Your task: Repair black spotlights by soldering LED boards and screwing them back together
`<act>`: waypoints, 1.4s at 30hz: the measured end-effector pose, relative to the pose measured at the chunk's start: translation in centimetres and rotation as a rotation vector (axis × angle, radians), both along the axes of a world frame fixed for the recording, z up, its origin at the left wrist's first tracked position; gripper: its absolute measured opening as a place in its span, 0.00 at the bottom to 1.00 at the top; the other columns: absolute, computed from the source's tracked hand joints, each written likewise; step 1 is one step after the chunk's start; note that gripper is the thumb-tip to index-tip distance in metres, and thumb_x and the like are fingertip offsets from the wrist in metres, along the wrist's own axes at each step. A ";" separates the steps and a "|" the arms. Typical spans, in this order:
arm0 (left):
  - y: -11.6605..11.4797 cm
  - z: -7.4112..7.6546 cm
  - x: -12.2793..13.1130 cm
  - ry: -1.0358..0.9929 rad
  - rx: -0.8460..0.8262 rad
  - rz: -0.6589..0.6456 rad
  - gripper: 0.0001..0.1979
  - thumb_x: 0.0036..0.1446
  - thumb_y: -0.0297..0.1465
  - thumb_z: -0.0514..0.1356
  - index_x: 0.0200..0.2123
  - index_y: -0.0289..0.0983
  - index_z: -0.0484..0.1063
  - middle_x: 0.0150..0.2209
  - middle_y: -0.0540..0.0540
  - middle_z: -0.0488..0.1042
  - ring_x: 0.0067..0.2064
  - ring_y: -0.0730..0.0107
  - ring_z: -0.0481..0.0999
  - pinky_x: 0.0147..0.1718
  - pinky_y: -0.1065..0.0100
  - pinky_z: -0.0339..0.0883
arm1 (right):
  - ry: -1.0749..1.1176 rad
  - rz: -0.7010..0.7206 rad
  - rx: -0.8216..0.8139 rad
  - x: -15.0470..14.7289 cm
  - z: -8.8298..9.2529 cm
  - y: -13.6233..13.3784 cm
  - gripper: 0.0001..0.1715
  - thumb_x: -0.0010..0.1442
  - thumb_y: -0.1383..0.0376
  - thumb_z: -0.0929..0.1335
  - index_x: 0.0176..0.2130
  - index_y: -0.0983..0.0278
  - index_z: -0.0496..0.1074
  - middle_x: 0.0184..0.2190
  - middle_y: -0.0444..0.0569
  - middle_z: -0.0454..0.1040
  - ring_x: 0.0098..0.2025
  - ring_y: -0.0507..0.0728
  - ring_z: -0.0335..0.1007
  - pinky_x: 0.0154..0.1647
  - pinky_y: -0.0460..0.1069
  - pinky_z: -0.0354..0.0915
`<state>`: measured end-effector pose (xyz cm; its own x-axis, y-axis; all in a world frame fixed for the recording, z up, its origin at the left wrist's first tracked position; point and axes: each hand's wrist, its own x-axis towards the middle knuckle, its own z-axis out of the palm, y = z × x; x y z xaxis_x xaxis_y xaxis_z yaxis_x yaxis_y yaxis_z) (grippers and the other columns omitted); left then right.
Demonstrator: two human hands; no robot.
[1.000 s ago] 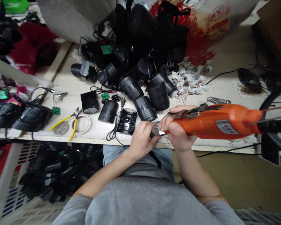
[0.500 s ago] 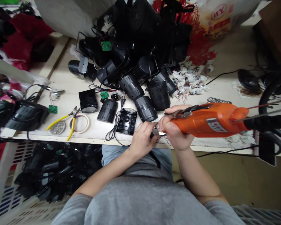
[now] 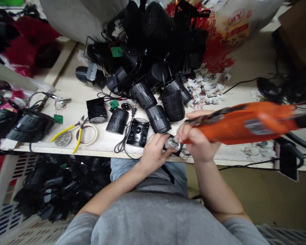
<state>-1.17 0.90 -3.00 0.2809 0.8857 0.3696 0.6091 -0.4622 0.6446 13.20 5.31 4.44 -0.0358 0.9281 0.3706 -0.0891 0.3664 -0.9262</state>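
My right hand (image 3: 197, 139) is wrapped round an orange electric screwdriver (image 3: 242, 122), which lies nearly level and is smeared by motion. Its tip end sits over a small black part with a shiny metal piece (image 3: 173, 145) at the table's front edge. My left hand (image 3: 154, 151) pinches that small part with curled fingers and holds it against the table. A black square housing (image 3: 138, 131) with a coiled black cord lies just left of my left hand.
A heap of black cylindrical lamp housings (image 3: 153, 78) fills the table's (image 3: 68, 92) middle and back. Yellow-handled pliers (image 3: 71, 131) and a tape roll (image 3: 89, 134) lie at front left. Small white parts (image 3: 206, 90) are scattered at the right. A basket of black parts (image 3: 53, 190) sits below left.
The orange screwdriver has swung: its far end rose and it blurred, while my right hand shifted slightly. My left hand stays on the small part.
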 end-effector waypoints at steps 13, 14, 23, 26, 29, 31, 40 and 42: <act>1.9 2.1 0.6 0.260 -0.043 -0.315 0.19 0.66 0.25 0.57 0.59 0.37 0.69 0.54 0.40 0.75 0.53 0.56 0.72 0.52 0.54 0.71 | -0.439 -0.574 0.034 8.1 -3.2 3.8 0.27 0.58 0.49 0.74 0.49 0.61 0.70 0.41 0.51 0.75 0.42 0.59 0.76 0.44 0.58 0.75; 2.1 2.2 0.6 0.300 -0.054 -0.331 0.18 0.66 0.25 0.56 0.58 0.37 0.70 0.53 0.41 0.76 0.52 0.57 0.72 0.52 0.55 0.71 | -0.503 -0.635 0.047 8.5 -3.4 2.7 0.29 0.58 0.50 0.74 0.53 0.62 0.69 0.45 0.54 0.74 0.45 0.61 0.75 0.46 0.59 0.75; 3.0 2.2 0.2 0.352 -0.013 -0.392 0.16 0.69 0.28 0.54 0.57 0.36 0.71 0.50 0.40 0.75 0.49 0.59 0.74 0.51 0.57 0.73 | -0.941 -0.191 0.160 5.5 -7.3 -7.2 0.37 0.66 0.50 0.68 0.66 0.64 0.61 0.58 0.62 0.71 0.60 0.68 0.69 0.59 0.66 0.69; 3.0 1.8 0.2 0.353 0.051 -0.366 0.15 0.69 0.28 0.54 0.56 0.36 0.71 0.49 0.39 0.75 0.48 0.58 0.75 0.49 0.57 0.74 | -0.959 -0.185 0.138 5.1 -8.5 -6.6 0.35 0.68 0.51 0.66 0.67 0.65 0.61 0.58 0.62 0.72 0.60 0.69 0.70 0.60 0.67 0.69; 2.6 1.4 0.2 0.323 0.123 -0.337 0.14 0.69 0.28 0.54 0.55 0.35 0.71 0.49 0.38 0.75 0.48 0.58 0.75 0.47 0.58 0.74 | -0.929 -0.132 0.106 5.4 -8.6 -5.9 0.34 0.68 0.54 0.67 0.67 0.63 0.62 0.58 0.62 0.73 0.60 0.68 0.71 0.60 0.66 0.71; 2.3 1.1 0.2 0.288 0.148 -0.305 0.14 0.69 0.28 0.54 0.54 0.35 0.71 0.48 0.39 0.75 0.47 0.59 0.75 0.48 0.58 0.74 | -0.909 -0.089 0.096 5.5 -8.3 -5.9 0.33 0.68 0.57 0.67 0.68 0.62 0.60 0.60 0.61 0.71 0.62 0.67 0.70 0.62 0.65 0.71; 2.7 1.7 0.7 0.311 0.052 -0.252 0.14 0.66 0.27 0.57 0.53 0.37 0.73 0.46 0.41 0.74 0.47 0.59 0.74 0.46 0.59 0.74 | -0.897 -0.052 0.096 5.4 -8.4 -5.6 0.31 0.69 0.61 0.65 0.68 0.62 0.59 0.63 0.61 0.69 0.65 0.67 0.68 0.62 0.65 0.71; 3.0 2.2 0.9 0.364 0.010 -0.256 0.14 0.64 0.27 0.58 0.52 0.38 0.73 0.45 0.41 0.75 0.46 0.58 0.74 0.44 0.59 0.74 | -0.842 -0.043 0.103 5.5 -8.6 -5.4 0.32 0.68 0.61 0.66 0.68 0.62 0.59 0.62 0.60 0.70 0.64 0.66 0.69 0.62 0.64 0.72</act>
